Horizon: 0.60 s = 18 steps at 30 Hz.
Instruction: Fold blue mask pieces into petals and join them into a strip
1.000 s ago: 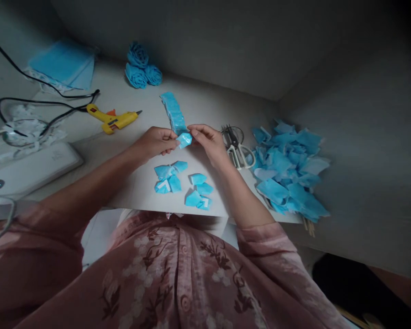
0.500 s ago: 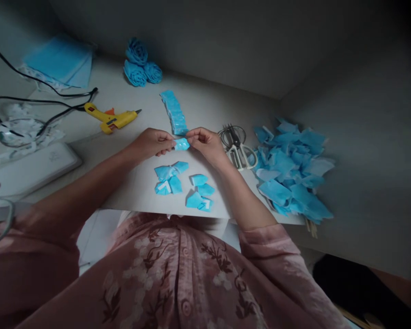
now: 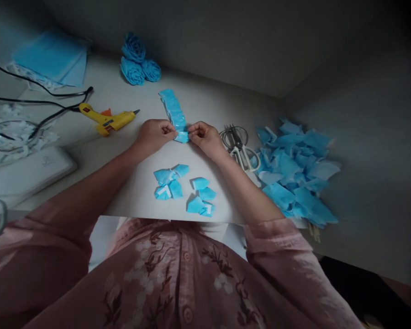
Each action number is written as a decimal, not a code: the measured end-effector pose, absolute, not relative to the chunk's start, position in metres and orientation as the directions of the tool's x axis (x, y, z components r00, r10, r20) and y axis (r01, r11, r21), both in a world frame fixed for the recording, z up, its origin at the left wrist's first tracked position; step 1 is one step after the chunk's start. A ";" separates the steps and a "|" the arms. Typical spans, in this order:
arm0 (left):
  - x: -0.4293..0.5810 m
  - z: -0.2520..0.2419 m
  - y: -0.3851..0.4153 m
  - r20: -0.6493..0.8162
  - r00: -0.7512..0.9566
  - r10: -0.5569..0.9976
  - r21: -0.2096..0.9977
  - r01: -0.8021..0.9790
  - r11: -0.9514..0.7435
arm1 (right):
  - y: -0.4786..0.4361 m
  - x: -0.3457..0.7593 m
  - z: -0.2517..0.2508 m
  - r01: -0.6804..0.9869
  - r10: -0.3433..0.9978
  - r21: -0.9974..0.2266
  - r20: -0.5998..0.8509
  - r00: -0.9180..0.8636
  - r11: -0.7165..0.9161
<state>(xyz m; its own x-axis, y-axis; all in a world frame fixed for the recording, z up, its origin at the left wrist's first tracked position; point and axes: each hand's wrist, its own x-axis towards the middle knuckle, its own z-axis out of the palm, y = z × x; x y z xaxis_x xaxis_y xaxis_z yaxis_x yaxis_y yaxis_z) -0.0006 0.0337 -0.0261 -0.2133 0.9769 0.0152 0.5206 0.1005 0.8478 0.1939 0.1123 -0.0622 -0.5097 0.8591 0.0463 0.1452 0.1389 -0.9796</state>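
A folded blue petal piece (image 3: 181, 136) lies at the near end of a row of overlapping blue petals (image 3: 173, 107) on the table. My left hand (image 3: 156, 134) pinches its left edge between thumb and forefinger. From the right, my right hand (image 3: 205, 137) closes finger and thumb on the opposite edge. Closer to my body are two small groups of loose folded blue petals, one on the left (image 3: 169, 182) and another on the right (image 3: 202, 196).
Left of my hands lies a yellow glue gun (image 3: 108, 122) with a black cord. Three blue rosettes (image 3: 133, 71) and stacked blue face masks (image 3: 50, 59) stand behind. White-handled scissors (image 3: 239, 148) and a heap of blue pieces (image 3: 294, 169) are on the right. A white device (image 3: 34, 176) sits far left.
Both hands have moved slightly away from my body, bringing the petal piece from just before the row onto its near end. The view has shifted a little.
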 end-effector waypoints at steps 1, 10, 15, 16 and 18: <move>0.000 -0.026 0.032 0.015 -0.220 0.975 0.841 0.531 0.107 | 0.111 0.194 -0.063 0.150 0.862 -0.978 0.052 -0.503 0.147; -0.002 -0.027 0.030 0.049 -0.158 0.986 0.729 0.680 0.073 | 0.100 0.198 -0.062 0.216 0.878 -0.946 0.120 -0.463 0.243; -0.003 -0.031 0.032 0.104 -0.148 0.983 0.652 0.757 0.046 | 0.097 0.198 -0.056 0.280 0.871 -0.908 0.157 -0.466 0.313; -0.003 -0.032 0.032 0.106 -0.148 0.983 0.645 0.763 0.045 | 0.097 0.198 -0.055 0.290 0.869 -0.902 0.158 -0.468 0.320; -0.003 -0.032 0.034 0.100 -0.146 0.984 0.637 0.770 0.050 | 0.096 0.198 -0.054 0.308 0.869 -0.893 0.157 -0.470 0.328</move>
<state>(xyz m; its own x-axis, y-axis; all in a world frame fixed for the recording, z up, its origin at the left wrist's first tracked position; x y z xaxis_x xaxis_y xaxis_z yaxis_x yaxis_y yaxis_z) -0.0028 0.0335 -0.0325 -0.1463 0.9842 0.0999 0.7695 0.0498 0.6367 0.1982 0.0964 -0.0536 -0.4696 0.8689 0.1565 0.3084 0.3275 -0.8931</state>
